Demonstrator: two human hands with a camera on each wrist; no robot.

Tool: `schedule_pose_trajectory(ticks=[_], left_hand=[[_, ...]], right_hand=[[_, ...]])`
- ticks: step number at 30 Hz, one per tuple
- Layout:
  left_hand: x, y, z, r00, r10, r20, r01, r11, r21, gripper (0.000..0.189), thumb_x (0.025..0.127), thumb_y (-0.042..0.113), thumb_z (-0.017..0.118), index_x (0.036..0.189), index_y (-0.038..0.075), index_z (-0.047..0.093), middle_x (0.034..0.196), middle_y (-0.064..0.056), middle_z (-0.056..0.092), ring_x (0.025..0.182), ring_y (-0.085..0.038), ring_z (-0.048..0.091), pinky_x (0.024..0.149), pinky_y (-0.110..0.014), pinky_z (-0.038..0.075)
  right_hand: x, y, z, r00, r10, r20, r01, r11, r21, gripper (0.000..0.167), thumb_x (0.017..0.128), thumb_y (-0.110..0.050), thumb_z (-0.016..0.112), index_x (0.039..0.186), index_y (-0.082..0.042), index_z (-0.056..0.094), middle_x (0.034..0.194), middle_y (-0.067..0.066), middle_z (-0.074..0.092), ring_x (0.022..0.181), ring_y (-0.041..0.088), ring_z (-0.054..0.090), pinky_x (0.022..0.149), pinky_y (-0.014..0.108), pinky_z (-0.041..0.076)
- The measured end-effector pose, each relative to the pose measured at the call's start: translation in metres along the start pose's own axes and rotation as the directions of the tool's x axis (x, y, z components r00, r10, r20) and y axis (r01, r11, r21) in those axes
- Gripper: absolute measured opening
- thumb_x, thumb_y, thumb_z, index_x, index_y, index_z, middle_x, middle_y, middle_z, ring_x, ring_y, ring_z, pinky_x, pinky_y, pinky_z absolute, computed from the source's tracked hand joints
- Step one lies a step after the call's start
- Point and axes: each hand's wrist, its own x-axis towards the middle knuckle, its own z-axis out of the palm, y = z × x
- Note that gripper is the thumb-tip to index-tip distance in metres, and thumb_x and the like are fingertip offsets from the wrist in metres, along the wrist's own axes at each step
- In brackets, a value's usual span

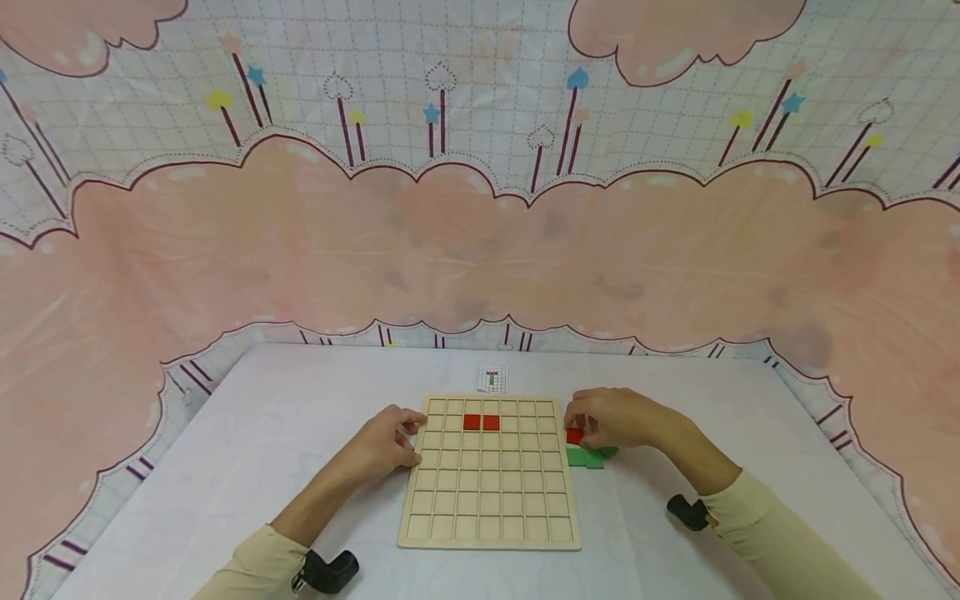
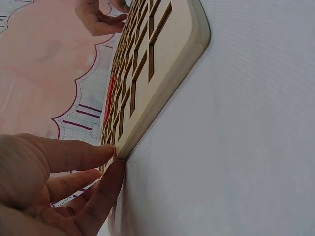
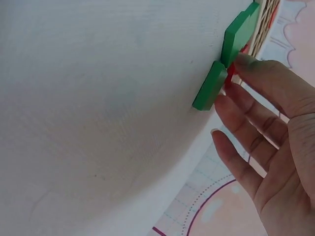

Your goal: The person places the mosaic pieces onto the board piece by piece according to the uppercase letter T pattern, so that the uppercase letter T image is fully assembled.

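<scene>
A pale wooden grid board (image 1: 491, 529) lies on the table, with two red square tiles (image 1: 482, 422) side by side in its second row from the far edge. My left hand (image 1: 382, 440) holds the board's left edge, thumb and fingertips right at the rim in the left wrist view. Beyond the board's right edge, my right hand (image 1: 618, 417) pinches another red tile (image 1: 574, 436) between thumb and fingers. In the right wrist view that tile is mostly hidden behind green tiles (image 3: 238, 37). Another green tile (image 3: 210, 87) lies close to the fingertips.
A small card (image 1: 492, 380) printed with a grid and a red and green pattern lies behind the board. The white tabletop (image 1: 285, 425) reaches back to a patterned cloth backdrop (image 1: 480, 258). A black wrist camera (image 1: 330, 572) sits at each sleeve.
</scene>
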Motion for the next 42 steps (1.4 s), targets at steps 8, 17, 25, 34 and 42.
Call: schedule_pose_trajectory(ticks=[8,17,25,34,42], left_hand=[[0.001,-0.001,0.0,1.0,0.006,-0.004,-0.006,1.0,-0.001,0.054,0.077,-0.01,0.077,0.129,-0.003,0.063,0.11,-0.011,0.056,0.086,-0.019,0.055,0.067,-0.029,0.05],[0.002,-0.001,0.0,1.0,0.007,-0.006,-0.007,1.0,-0.007,0.054,0.077,-0.01,0.077,0.128,-0.004,0.063,0.109,-0.011,0.056,0.087,-0.019,0.055,0.067,-0.029,0.05],[0.002,-0.001,0.001,1.0,0.001,-0.003,-0.001,1.0,-0.017,0.054,0.077,-0.01,0.078,0.129,-0.003,0.063,0.11,-0.012,0.056,0.084,-0.019,0.054,0.065,-0.029,0.049],[0.003,0.0,0.002,1.0,0.018,-0.009,-0.018,1.0,-0.001,0.055,0.076,-0.011,0.078,0.128,-0.004,0.063,0.109,-0.011,0.056,0.083,-0.018,0.055,0.063,-0.027,0.049],[0.002,-0.001,0.001,1.0,0.018,-0.011,-0.018,1.0,0.005,0.054,0.076,-0.012,0.078,0.128,-0.005,0.064,0.108,-0.011,0.056,0.082,-0.018,0.055,0.062,-0.027,0.049]], right_hand=[[0.003,0.001,-0.001,0.999,0.027,0.021,-0.026,1.0,-0.017,0.02,0.086,-0.022,0.08,0.104,-0.024,0.072,0.089,-0.012,0.058,0.08,0.007,0.054,0.071,0.027,0.047],[0.004,-0.001,-0.004,0.999,0.035,0.042,-0.034,0.999,-0.019,0.02,0.085,-0.022,0.081,0.103,-0.023,0.073,0.088,-0.011,0.058,0.083,0.008,0.054,0.072,0.028,0.048],[0.005,-0.001,-0.004,0.999,0.029,0.033,-0.028,0.998,-0.048,0.016,0.084,-0.024,0.081,0.094,-0.023,0.07,0.085,-0.011,0.056,0.083,0.008,0.053,0.072,0.028,0.046],[0.005,0.002,-0.006,0.999,0.046,0.013,-0.045,0.998,-0.034,0.018,0.083,-0.03,0.081,0.094,-0.025,0.068,0.083,-0.013,0.059,0.075,0.007,0.053,0.065,0.027,0.046],[0.01,0.0,-0.011,0.999,0.035,0.011,-0.035,0.999,0.014,0.018,0.082,-0.03,0.08,0.095,-0.028,0.068,0.081,-0.016,0.059,0.073,0.007,0.055,0.06,0.027,0.046]])
